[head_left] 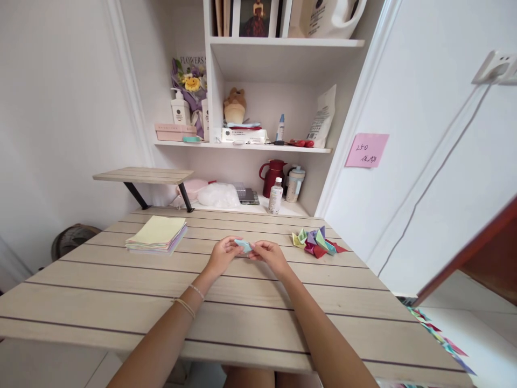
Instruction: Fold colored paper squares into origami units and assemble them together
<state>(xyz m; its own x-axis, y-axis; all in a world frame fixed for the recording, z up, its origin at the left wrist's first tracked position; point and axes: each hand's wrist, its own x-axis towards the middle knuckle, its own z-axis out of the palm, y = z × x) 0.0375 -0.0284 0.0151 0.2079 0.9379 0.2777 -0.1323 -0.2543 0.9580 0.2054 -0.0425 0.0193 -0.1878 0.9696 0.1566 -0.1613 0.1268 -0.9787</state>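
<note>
Both my hands meet over the middle of the wooden table (121, 291), pinching a small light blue folded paper piece (244, 246). My left hand (223, 254) grips its left end with curled fingers. My right hand (269, 253) pinches its right end. The piece is held just above the tabletop, and most of it is hidden by my fingers. To the right lies a cluster of several folded paper pieces (317, 242) in yellow, green, purple, pink and red. A stack of coloured paper sheets (157, 234), pale yellow on top, lies to the left.
Behind the table stand white shelves with a red kettle (273, 177), a small bottle (276, 196), a mug, a plastic bag and bottles. A small raised wooden shelf (143, 175) sits at back left. A pink note (366, 150) is stuck on the right wall. Coloured paper pieces (438, 334) lie at lower right.
</note>
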